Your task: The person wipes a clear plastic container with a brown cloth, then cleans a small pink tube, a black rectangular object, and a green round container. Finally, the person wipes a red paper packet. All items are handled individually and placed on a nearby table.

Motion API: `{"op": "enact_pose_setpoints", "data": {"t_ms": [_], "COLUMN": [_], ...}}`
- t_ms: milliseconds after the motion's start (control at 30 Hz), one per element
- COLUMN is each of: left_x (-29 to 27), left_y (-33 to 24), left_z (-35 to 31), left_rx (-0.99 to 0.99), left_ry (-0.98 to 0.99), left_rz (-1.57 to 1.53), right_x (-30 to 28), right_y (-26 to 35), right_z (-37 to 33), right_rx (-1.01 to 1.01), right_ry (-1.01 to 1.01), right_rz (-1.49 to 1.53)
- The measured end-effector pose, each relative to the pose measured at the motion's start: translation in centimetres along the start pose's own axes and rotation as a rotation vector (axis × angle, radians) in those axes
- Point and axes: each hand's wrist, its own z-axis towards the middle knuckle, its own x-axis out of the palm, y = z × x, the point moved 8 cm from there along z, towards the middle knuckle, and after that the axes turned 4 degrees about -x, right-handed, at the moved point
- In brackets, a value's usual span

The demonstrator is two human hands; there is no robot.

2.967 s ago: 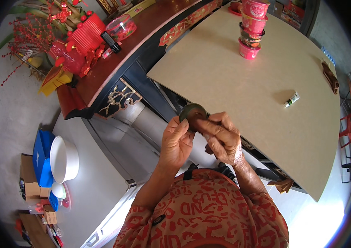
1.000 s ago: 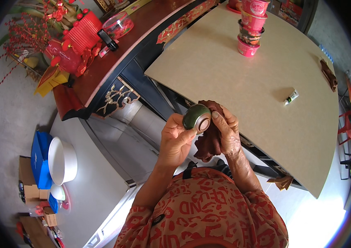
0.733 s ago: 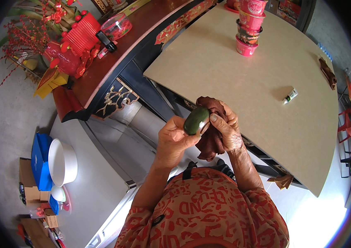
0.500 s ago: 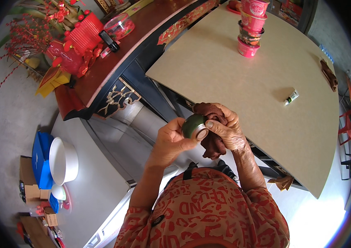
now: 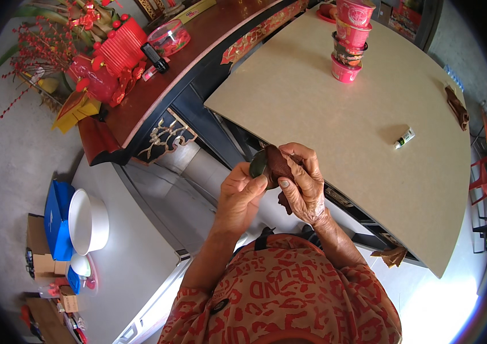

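Observation:
My left hand [image 5: 238,194] grips a small round dark green vessel, probably a cup [image 5: 258,164], with the thumb pressed on its near side. A dark brown cloth [image 5: 278,165] covers the right part of the vessel. The fingers of my right hand [image 5: 305,186] are closed on this cloth and press it against the vessel; a loose end hangs below. Both hands are together in front of my body, by the beige table's near left edge. The vessel's pale foot is hidden under cloth and fingers.
On the beige table [image 5: 324,120] stand a stack of pink tubs [image 5: 347,71], a small white tube [image 5: 404,138] and a folded brown cloth [image 5: 456,108]. A red-topped cabinet [image 5: 180,69] with red decorations is at upper left. Lower left, a white basin [image 5: 90,223] stands beside a blue box [image 5: 59,221].
The cloth has moved left over the green vessel, covering the pale foot that showed before. My right hand has shifted slightly left, and the left thumb has moved up.

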Motion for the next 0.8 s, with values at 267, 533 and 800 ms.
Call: {"op": "enact_pose_setpoints", "data": {"t_ms": [267, 533, 800], "left_x": [0.1, -0.6, -1.5], "left_y": [0.9, 1.1, 2.3], "left_z": [0.1, 0.1, -0.2], "left_rx": [-0.018, -0.05, -0.166], "left_ry": [0.024, -0.076, -0.081], "left_rz": [-0.135, -0.31, -0.479], "right_x": [0.2, 2.4, 4.1], "right_y": [-0.5, 1.2, 1.9], "right_z": [-0.5, -1.8, -2.8], "right_rx": [0.275, 0.157, -0.035], "right_ry": [-0.099, 0.057, 0.108], "right_rz": [0.096, -0.158, -0.173]}}
